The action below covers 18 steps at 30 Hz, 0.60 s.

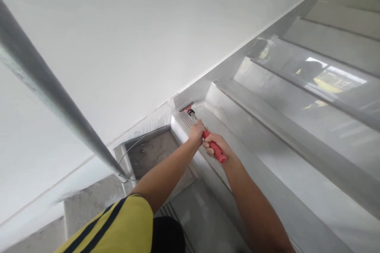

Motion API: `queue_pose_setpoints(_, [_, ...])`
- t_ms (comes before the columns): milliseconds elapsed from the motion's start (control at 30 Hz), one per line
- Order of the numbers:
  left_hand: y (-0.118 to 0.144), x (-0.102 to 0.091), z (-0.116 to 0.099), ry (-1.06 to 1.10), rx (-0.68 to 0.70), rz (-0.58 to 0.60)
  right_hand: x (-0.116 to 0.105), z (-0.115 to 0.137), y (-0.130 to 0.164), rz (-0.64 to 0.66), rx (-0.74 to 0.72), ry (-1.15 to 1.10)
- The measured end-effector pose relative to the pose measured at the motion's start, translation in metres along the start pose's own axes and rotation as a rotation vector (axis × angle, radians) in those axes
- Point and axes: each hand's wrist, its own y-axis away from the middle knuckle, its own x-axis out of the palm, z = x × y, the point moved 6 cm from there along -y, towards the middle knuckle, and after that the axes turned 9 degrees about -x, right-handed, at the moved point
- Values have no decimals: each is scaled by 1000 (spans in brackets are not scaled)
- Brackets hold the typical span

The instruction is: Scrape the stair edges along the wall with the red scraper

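A scraper with a red handle point(217, 152) and a metal shaft point(192, 114) points at the corner where a stair step meets the white wall. My right hand point(216, 144) grips the red handle. Further forward, my left hand point(196, 130) is closed around the shaft. The scraper's blade end point(186, 107) presses against the grey skirting at the stair's inner corner. Both forearms reach out over the steps, and a yellow sleeve with dark stripes point(118, 225) covers my left upper arm.
A grey metal handrail point(53, 99) slants across the left. The white wall point(133, 27) fills the upper left. Glossy grey stair steps point(297, 99) rise to the upper right. A dusty, rough step point(151, 152) lies beside the wall below the scraper.
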Motion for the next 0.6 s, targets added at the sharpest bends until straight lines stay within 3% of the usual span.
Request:
queue_pose_setpoints(200, [-12, 11, 2, -10, -31, 1, -13, 8, -4, -31, 129, -61])
queue_pose_setpoints(333, [-19, 19, 3, -94, -53, 47, -26, 11, -7, 26, 200, -84])
queue_pose_setpoints(600, [-38, 26, 9, -210, -26, -46, -51, 7, -15, 57, 211, -73])
